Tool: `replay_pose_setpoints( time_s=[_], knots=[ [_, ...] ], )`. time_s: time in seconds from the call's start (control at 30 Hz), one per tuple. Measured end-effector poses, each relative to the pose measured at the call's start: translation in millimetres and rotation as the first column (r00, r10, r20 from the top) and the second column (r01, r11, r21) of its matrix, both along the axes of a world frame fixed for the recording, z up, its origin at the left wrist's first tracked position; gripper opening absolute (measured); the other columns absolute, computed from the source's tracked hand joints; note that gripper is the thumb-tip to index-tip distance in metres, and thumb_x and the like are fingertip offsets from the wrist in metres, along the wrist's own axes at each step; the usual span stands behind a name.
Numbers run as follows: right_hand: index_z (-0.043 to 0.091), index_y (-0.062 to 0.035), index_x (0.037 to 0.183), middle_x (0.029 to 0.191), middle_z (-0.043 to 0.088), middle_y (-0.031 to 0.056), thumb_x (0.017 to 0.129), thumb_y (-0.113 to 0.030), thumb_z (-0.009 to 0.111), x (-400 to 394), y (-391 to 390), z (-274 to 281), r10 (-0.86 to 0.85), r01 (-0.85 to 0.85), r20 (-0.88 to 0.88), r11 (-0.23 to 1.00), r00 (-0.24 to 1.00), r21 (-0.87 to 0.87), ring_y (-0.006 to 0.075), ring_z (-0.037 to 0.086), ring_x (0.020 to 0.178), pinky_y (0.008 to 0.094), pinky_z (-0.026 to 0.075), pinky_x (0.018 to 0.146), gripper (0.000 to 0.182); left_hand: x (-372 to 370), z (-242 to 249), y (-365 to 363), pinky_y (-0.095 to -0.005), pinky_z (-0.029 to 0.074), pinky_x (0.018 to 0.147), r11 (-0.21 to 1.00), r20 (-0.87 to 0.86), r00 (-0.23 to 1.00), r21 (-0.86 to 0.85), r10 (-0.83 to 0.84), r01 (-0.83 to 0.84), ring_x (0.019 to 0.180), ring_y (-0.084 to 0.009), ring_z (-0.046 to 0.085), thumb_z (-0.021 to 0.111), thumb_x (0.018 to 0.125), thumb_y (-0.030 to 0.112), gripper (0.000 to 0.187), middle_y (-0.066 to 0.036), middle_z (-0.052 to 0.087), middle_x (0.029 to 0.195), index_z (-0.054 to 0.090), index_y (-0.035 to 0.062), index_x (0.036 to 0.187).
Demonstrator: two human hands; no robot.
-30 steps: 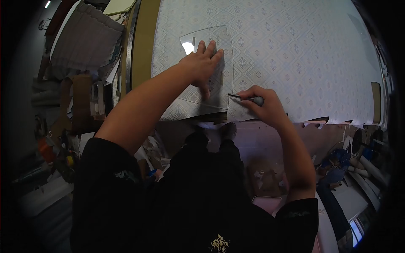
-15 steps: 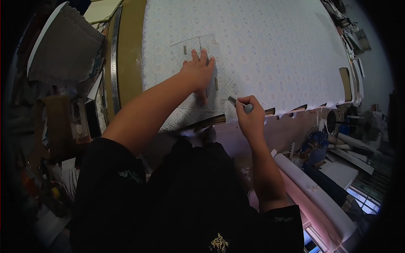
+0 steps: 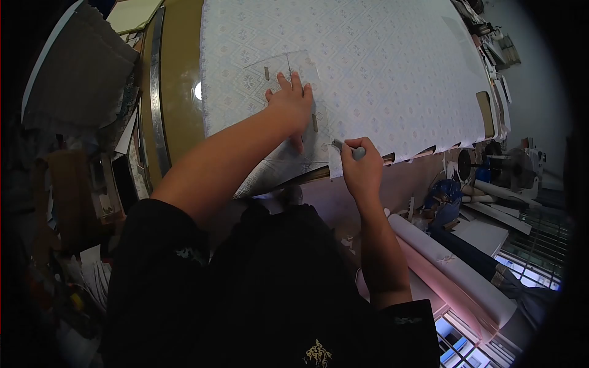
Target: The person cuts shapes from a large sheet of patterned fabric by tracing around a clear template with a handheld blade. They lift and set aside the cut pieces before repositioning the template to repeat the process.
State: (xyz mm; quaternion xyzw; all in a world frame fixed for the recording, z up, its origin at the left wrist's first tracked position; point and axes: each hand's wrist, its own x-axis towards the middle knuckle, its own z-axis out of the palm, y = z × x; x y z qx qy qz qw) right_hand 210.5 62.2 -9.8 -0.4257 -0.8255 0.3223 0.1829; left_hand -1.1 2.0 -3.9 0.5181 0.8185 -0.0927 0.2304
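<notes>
A patterned white cloth (image 3: 380, 73) covers most of the table. Lying flat on it near the front edge is a clear, thin-edged template sheet (image 3: 307, 64) with small brown strips on it. My left hand (image 3: 290, 104) presses down on this sheet, fingers spread. Just right of the sheet's edge, my right hand (image 3: 363, 175) is closed around a short grey pen-like tool (image 3: 358, 153); its narrow end points left at the cloth beside the sheet. The exact kind of tool cannot be made out.
A long metal ruler (image 3: 156, 92) lies on the brown tabletop (image 3: 184, 67) left of the cloth. Rolls of material (image 3: 454, 270) lean at lower right, with a fan (image 3: 521, 165) beyond. Stacked grey sheets (image 3: 83, 73) stand at far left.
The view has shifted slightly, moving the surroundings a little to the left. Left hand and sheet stay together; the right hand and tool remain close to the sheet's right edge.
</notes>
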Motion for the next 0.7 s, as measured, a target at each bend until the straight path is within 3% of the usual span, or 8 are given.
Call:
replay_pose_setpoints(
  time_s=[0.2, 0.27, 0.37, 0.4, 0.5, 0.6, 0.67, 0.7],
  knots=[
    [0.073, -0.0051, 0.100, 0.089, 0.075, 0.0210, 0.092, -0.019, 0.073, -0.1, 4.7, 0.2, -0.030, 0.032, 0.038, 0.998, 0.999, -0.057, 0.0410, 0.074, 0.086, 0.0447, 0.056, 0.077, 0.017, 2.5, 0.5, 3.5, -0.0665, 0.045, 0.112, 1.000, -0.006, 1.000, -0.027, -0.006, 0.005, 0.156, -0.0588, 0.018, 0.105, 0.045, 0.055, 0.159, -0.035, 0.011, 0.171, 0.018, -0.0015, 0.166],
    [0.073, -0.0023, 0.100, 0.087, 0.074, 0.0142, 0.093, -0.016, 0.075, -1.4, 6.2, -0.9, -0.031, 0.036, 0.052, 0.994, 0.998, -0.108, 0.0214, 0.070, 0.081, 0.0352, 0.054, 0.078, 0.015, 1.6, 0.3, 4.1, -0.0671, 0.045, 0.112, 1.000, -0.001, 1.000, -0.031, -0.005, 0.004, 0.155, -0.0591, 0.018, 0.105, 0.045, 0.054, 0.159, -0.035, 0.012, 0.171, 0.018, -0.0019, 0.166],
    [0.073, -0.0019, 0.100, 0.087, 0.075, 0.0139, 0.092, -0.016, 0.076, -5.7, 2.2, 6.6, -0.027, 0.032, 0.095, 0.998, 0.995, -0.056, 0.0209, 0.070, 0.081, 0.0345, 0.054, 0.077, 0.016, 1.8, 1.6, 3.1, -0.0671, 0.045, 0.112, 1.000, -0.005, 1.000, -0.030, -0.008, 0.007, 0.155, -0.0592, 0.018, 0.105, 0.045, 0.054, 0.159, -0.035, 0.012, 0.171, 0.018, -0.0021, 0.166],
    [0.073, -0.0019, 0.100, 0.087, 0.075, 0.0139, 0.092, -0.016, 0.076, -5.9, 2.6, 6.3, -0.025, 0.030, 0.094, 0.998, 0.995, -0.055, 0.0209, 0.070, 0.081, 0.0345, 0.054, 0.077, 0.016, 1.8, 2.2, 3.1, -0.0671, 0.045, 0.112, 1.000, -0.006, 1.000, -0.029, -0.006, 0.006, 0.155, -0.0592, 0.018, 0.105, 0.045, 0.054, 0.159, -0.035, 0.012, 0.171, 0.018, -0.0021, 0.166],
    [0.073, -0.0046, 0.101, 0.089, 0.075, 0.0215, 0.091, -0.020, 0.074, -4.6, 2.6, 1.6, -0.006, 0.007, 0.068, 1.000, 0.998, -0.017, 0.0403, 0.074, 0.084, 0.0445, 0.056, 0.075, 0.018, 2.0, 3.4, 3.0, -0.0671, 0.045, 0.112, 0.999, 0.006, 1.000, -0.032, 0.000, 0.000, 0.155, -0.0591, 0.018, 0.105, 0.044, 0.054, 0.160, -0.035, 0.012, 0.171, 0.018, -0.0020, 0.166],
    [0.072, -0.0033, 0.101, 0.088, 0.075, 0.0198, 0.091, -0.016, 0.077, 4.8, -5.1, -9.2, -0.019, 0.020, 0.010, 0.996, 1.000, -0.083, 0.0362, 0.075, 0.081, 0.0418, 0.056, 0.074, 0.017, 2.0, 4.2, 3.6, -0.0670, 0.044, 0.113, 0.999, 0.019, 1.000, -0.036, 0.005, -0.004, 0.155, -0.0590, 0.018, 0.105, 0.045, 0.054, 0.160, -0.035, 0.011, 0.171, 0.017, -0.0021, 0.166],
    [0.071, 0.0000, 0.101, 0.089, 0.074, 0.0110, 0.090, -0.009, 0.081, 15.8, -12.5, -25.4, -0.052, 0.035, -0.173, 0.994, 0.984, -0.101, 0.0138, 0.068, 0.086, 0.0300, 0.053, 0.078, 0.017, 1.9, 3.1, 5.2, -0.0670, 0.046, 0.111, 0.999, 0.024, 1.000, -0.041, 0.000, 0.001, 0.155, -0.0606, 0.018, 0.105, 0.044, 0.054, 0.160, -0.038, 0.010, 0.170, 0.018, -0.0029, 0.165],
    [0.071, 0.0000, 0.101, 0.089, 0.074, 0.0110, 0.090, -0.009, 0.081, 13.7, -8.6, -32.9, -0.041, 0.022, -0.178, 0.994, 0.983, -0.103, 0.0138, 0.068, 0.086, 0.0300, 0.053, 0.078, 0.017, 0.6, 1.9, 6.6, -0.0670, 0.046, 0.111, 0.999, 0.019, 1.000, -0.042, 0.013, -0.012, 0.155, -0.0606, 0.018, 0.105, 0.044, 0.054, 0.160, -0.038, 0.010, 0.170, 0.018, -0.0029, 0.165]
  ],
)
